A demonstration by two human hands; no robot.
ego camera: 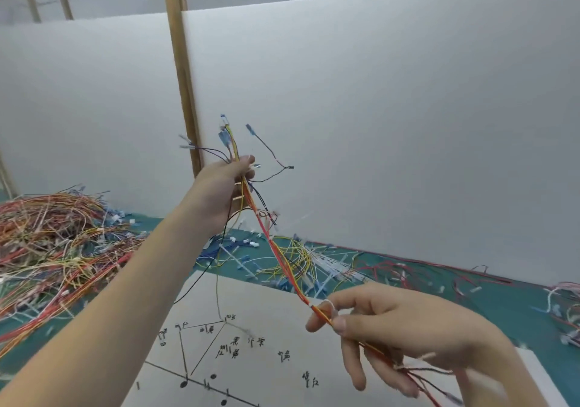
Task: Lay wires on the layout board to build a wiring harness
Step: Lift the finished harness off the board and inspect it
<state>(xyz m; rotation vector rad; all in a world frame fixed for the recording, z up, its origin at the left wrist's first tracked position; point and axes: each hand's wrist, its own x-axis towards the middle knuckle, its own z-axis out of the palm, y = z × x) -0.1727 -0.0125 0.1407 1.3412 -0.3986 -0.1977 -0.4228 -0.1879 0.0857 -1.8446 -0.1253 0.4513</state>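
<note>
A bundle of red, orange, yellow and black wires (276, 256) stretches taut between my hands above the table. My left hand (224, 187) is raised and grips the bundle's upper end, where blue-tipped wire ends fan out above the fist. My right hand (376, 325) is lower and nearer, pinching the bundle between thumb and forefinger, with loose ends trailing past the palm. Below lies the white layout board (266, 359) with black drawn lines, dots and handwritten labels. One thin wire hangs from the bundle down onto the board.
A large tangled heap of coloured wires (53, 243) covers the green table at the left. Loose wires and blue and white connectors (301, 259) lie scattered behind the board and to the right. White partition panels (376, 124) and a wooden post (183, 77) stand behind.
</note>
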